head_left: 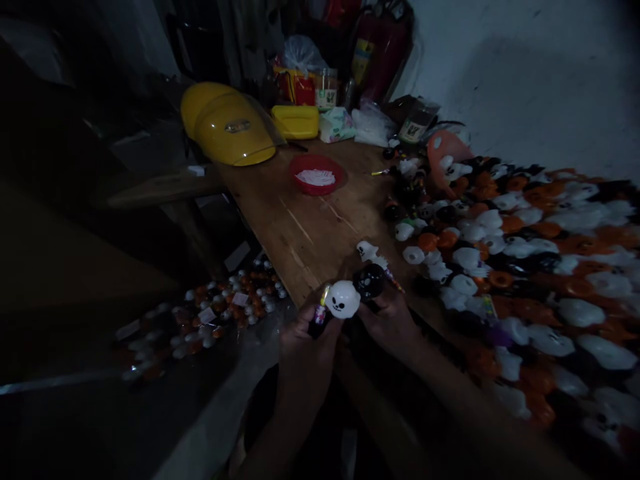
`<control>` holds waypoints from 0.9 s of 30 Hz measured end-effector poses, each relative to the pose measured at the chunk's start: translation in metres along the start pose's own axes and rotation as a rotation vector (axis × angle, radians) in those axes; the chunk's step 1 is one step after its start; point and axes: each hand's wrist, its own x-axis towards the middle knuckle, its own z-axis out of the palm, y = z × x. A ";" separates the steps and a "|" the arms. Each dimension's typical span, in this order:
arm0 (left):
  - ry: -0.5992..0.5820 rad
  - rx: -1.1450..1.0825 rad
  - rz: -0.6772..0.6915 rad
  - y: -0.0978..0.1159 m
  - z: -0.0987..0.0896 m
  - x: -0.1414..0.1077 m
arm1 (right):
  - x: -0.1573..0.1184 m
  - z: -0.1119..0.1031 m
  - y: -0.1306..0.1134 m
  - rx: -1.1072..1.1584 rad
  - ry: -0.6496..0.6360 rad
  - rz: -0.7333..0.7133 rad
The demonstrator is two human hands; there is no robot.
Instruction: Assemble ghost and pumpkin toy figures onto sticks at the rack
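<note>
My left hand [306,328] is closed around a white ghost-head toy [344,299] with a black printed face. A small tube with a yellow end and a coloured print [321,311] shows between the same fingers. Beside it, touching or nearly so, is a black round-headed toy [370,281] with a faint face, gripped in my closed right hand [390,321]. Just past my hands, a white ghost toy [367,251] with a colourful stem lies on the wooden table [280,227]. The dim light hides much of my fingers.
A red bowl [298,179] with white strips stands mid-table. A yellow helmet with visor [227,123] and yellow box [296,123] sit at the back. Orange, white and black toy heads [530,247] pile up at right. More small pieces [250,293] lie below the table's left edge.
</note>
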 end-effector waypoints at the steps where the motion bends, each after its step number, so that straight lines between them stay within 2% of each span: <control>1: 0.004 -0.004 -0.013 -0.001 0.000 0.001 | 0.000 -0.001 -0.001 0.004 -0.002 -0.005; 4: 0.008 -0.017 -0.038 -0.004 0.000 0.002 | 0.000 -0.002 -0.005 0.023 -0.029 0.008; 9: 0.072 0.122 0.083 -0.002 0.002 -0.003 | -0.003 -0.001 -0.006 0.006 -0.049 0.069; 15: 0.041 0.270 0.218 0.003 -0.002 -0.005 | -0.006 0.001 -0.006 0.022 -0.048 0.097; 19: 0.041 0.319 0.216 0.001 -0.004 -0.003 | -0.008 0.004 -0.008 -0.040 -0.051 0.153; 21: 0.016 0.329 0.281 0.001 -0.004 -0.002 | -0.008 0.005 -0.007 -0.027 -0.056 0.173; 27: -0.004 0.328 0.337 -0.005 -0.005 -0.003 | -0.007 0.007 -0.006 -0.007 -0.020 0.127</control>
